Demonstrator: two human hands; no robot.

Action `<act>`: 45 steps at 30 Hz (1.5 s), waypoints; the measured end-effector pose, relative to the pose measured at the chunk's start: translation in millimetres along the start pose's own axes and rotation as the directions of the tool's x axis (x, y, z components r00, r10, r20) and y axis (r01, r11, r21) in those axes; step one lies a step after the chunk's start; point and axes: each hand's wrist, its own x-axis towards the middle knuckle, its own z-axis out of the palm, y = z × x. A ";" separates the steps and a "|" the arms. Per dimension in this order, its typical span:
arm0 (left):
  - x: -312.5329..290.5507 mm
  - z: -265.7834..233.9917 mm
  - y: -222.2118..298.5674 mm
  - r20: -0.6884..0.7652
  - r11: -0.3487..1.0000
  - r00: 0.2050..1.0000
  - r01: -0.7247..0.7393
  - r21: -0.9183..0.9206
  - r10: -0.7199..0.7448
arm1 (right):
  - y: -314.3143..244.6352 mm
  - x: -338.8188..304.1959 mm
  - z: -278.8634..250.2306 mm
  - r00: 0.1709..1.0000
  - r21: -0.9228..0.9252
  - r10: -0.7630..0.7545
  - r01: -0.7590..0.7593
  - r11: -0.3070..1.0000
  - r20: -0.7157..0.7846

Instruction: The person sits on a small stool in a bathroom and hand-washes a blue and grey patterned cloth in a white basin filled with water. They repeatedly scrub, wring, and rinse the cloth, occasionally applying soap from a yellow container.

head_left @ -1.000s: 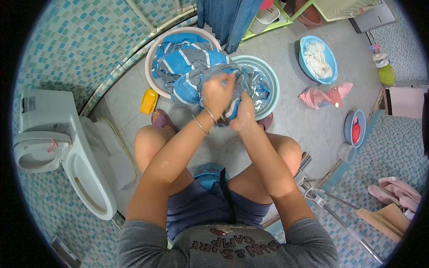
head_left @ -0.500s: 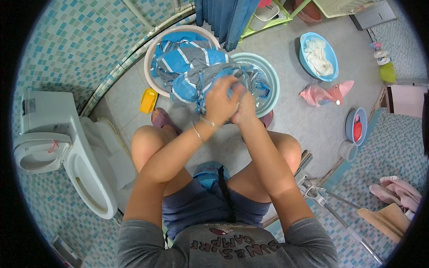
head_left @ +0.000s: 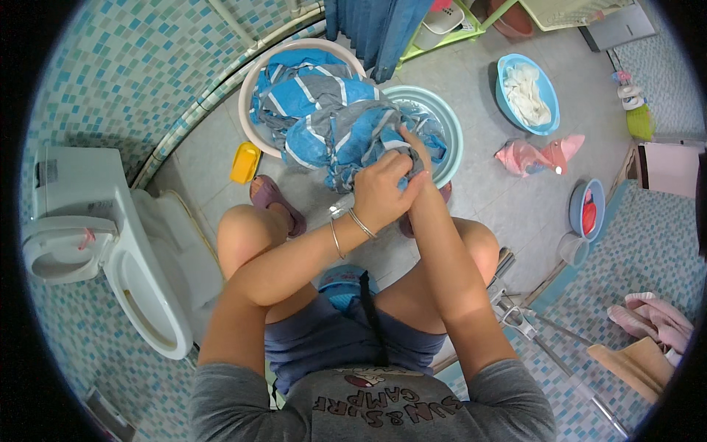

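Observation:
A large wet-looking cloth (head_left: 309,99), blue and grey with white stripes, is heaped in the pale pink basin (head_left: 247,121) and stretches over into the light green basin (head_left: 454,136). My left hand (head_left: 383,188), with thin bangles at its wrist, has its fingers curled round a bunched part of this cloth. Close against it on the right, my right hand (head_left: 420,166) grips the same bunch, fingers partly hidden by the folds. Both hands are at the near edge of the green basin, which has water and more of the cloth in it.
Left stands a white toilet (head_left: 147,295); a yellow scoop-like container (head_left: 245,163) lies by my foot. To the right are a blue basin (head_left: 556,110) with white cloth, a pink plastic bag (head_left: 526,157), a small basin (head_left: 577,210) with red items, and a metal pole (head_left: 563,361).
Both hands have shifted slightly toward me and to the right and no longer look blurred. More of the bunched cloth shows around them. My left foot shows a little more.

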 end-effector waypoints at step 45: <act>9.1 -3.1 7.3 -0.041 1.000 0.999 0.003 -0.006 -0.004 | -11.0 -30.7 50.3 0.991 -0.189 -0.127 0.116 0.975 -0.052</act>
